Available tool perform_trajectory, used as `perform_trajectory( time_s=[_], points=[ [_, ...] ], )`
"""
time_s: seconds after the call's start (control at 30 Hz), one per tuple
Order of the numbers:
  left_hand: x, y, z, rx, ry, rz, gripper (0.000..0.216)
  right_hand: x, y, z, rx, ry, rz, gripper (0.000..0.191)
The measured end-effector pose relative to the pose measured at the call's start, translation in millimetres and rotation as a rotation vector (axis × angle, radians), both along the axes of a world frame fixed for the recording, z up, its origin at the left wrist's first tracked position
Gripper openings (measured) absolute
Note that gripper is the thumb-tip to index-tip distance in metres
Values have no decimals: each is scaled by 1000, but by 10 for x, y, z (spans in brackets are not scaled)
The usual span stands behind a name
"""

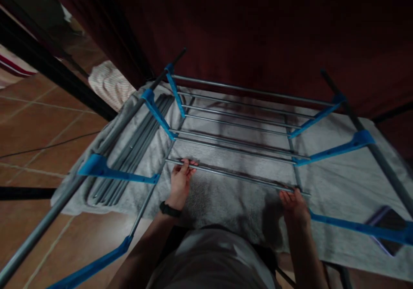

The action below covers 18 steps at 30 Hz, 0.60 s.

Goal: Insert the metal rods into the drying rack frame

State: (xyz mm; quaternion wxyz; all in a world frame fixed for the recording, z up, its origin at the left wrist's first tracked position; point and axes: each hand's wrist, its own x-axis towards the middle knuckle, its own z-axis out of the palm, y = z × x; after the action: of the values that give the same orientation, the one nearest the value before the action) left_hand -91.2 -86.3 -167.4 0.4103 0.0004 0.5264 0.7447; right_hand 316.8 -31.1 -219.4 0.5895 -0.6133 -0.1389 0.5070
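A loose grey metal rod [232,175] lies level between my hands, in front of a rack frame with blue plastic brackets [158,114] and grey tubes. My left hand [181,178] is closed around the rod near its left end. Near its right end, my right hand [294,199] pinches the same rod. The rod's left tip is close to the frame's left lower tube [150,192], its right tip near the right lower tube [296,175]; I cannot tell whether they touch. Several crossbars [238,127] span the brackets farther back.
Several spare grey rods [135,151] lie bundled at left on the grey blanket [206,203]. A phone [389,228] rests at right, partly behind a blue bracket. A dark red curtain [258,35] hangs behind. Black bars [58,71] and tiled floor [38,125] are at left.
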Motion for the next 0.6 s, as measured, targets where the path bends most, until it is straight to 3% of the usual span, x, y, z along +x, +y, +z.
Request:
perform_trajectory(
  time_s=[0.3, 0.6],
  points=[
    [-237, -65, -45, 97, 53, -4, 41, 48, 42, 31, -2, -39, 11, 27],
    [-361, -70, -94, 89, 94, 50, 52, 83, 79, -20, -12, -24, 19, 20]
  ],
)
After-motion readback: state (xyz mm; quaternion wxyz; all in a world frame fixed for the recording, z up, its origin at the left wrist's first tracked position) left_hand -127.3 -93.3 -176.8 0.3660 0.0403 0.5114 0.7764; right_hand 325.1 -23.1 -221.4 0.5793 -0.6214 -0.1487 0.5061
